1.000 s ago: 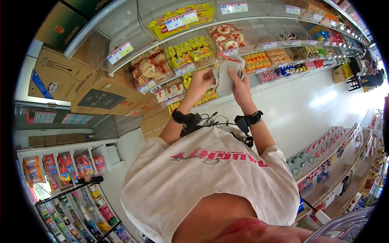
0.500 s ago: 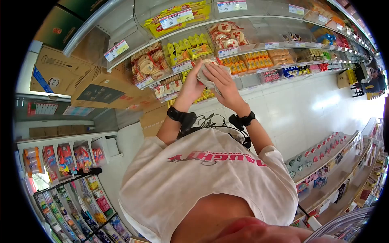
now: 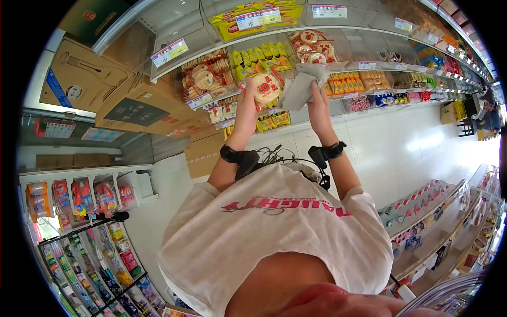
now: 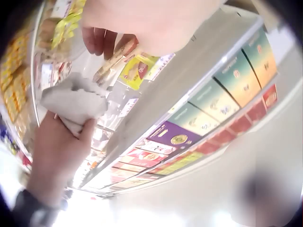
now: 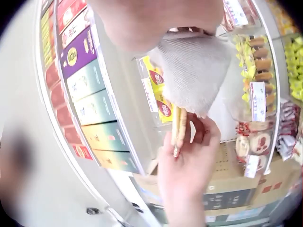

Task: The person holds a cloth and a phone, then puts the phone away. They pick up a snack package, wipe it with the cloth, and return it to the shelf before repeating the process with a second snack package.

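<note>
In the head view, my left hand (image 3: 245, 113) grips a clear packet of round, pale crackers with red print (image 3: 266, 89). My right hand (image 3: 319, 113) holds a crumpled grey cloth (image 3: 298, 91) just to the right of the packet. The left wrist view has the packet (image 4: 116, 59) edge-on below my left hand (image 4: 151, 21), with the cloth (image 4: 78, 101) lower left. In the right wrist view, the cloth (image 5: 194, 71) hangs from my right hand (image 5: 161, 21) and partly hides the packet (image 5: 179, 130), pinched between the left thumb and fingers.
Shelf bins of wrapped snacks (image 3: 203, 79) run across the top, with price tags (image 3: 259, 18) along their edges. Cardboard boxes (image 3: 79, 79) stand at the left. Another rack (image 3: 433, 232) is at the lower right, and pale floor (image 3: 380, 137) shows between.
The hands came together around the cloth, then parted. The cracker packet now shows in the left hand, and the cloth has moved right with the right hand.
</note>
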The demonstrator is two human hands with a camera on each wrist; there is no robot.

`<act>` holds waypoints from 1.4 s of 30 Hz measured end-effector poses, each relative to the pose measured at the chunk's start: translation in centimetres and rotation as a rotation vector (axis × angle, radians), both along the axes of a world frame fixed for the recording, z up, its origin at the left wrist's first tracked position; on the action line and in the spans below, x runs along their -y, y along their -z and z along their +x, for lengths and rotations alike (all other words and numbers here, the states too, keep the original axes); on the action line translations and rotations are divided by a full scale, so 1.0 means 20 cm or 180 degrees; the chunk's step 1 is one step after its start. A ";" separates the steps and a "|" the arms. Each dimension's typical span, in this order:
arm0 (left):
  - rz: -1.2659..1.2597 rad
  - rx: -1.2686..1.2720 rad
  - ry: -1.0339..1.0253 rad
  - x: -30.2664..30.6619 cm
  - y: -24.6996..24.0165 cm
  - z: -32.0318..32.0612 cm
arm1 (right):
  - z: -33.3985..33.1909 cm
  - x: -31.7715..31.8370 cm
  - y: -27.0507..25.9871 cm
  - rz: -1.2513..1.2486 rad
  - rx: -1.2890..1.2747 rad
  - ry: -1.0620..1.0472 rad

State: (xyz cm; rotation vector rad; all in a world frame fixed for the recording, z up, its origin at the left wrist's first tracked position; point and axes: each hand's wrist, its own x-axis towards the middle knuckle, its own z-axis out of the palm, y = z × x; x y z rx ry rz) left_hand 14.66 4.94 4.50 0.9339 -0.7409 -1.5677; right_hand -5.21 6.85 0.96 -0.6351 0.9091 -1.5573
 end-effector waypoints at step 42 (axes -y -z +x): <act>-0.1331 0.2034 0.1155 0.08 0.34 0.80 | 0.96 -0.03 -0.25 -0.2141 -0.4935 0.0482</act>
